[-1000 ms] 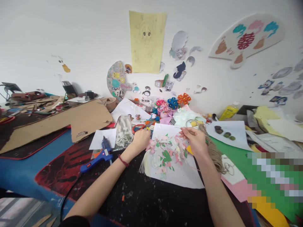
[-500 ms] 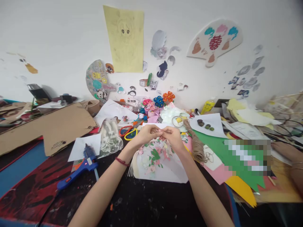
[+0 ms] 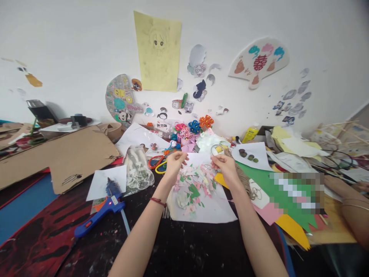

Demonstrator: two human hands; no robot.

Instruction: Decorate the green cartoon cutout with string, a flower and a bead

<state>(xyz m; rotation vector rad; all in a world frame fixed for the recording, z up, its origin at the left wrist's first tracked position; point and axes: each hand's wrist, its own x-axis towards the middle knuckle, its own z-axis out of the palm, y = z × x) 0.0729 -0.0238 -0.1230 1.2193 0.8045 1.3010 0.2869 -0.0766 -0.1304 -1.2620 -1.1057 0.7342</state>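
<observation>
My left hand [image 3: 175, 166] is over the far left part of a white sheet [image 3: 217, 209], thumb and fingertips pinched together. Level with it on the right, my right hand [image 3: 226, 167] is pinched too, beside a round clear-topped tape roll [image 3: 217, 149]. Whatever sits between either set of fingertips is too small to make out. Below and between the hands, pink, green and white paper scraps [image 3: 193, 190] lie scattered over the sheet. Scissors with orange and yellow handles [image 3: 160, 165] rest just left of my left hand.
A blue glue gun [image 3: 105, 209] lies to the left, near a bag of white cord [image 3: 138, 173] and cardboard [image 3: 77, 154]. Twine [image 3: 243, 179] and green paper [image 3: 261, 179] are on the right. Another person's arm [image 3: 353, 209] reaches in there. Yarn flowers [image 3: 193, 127] stand behind.
My hands were together with fingertips touching above the sheet; now they have drawn apart, left and right. The view has shifted slightly. The other person's arm reaches further into view.
</observation>
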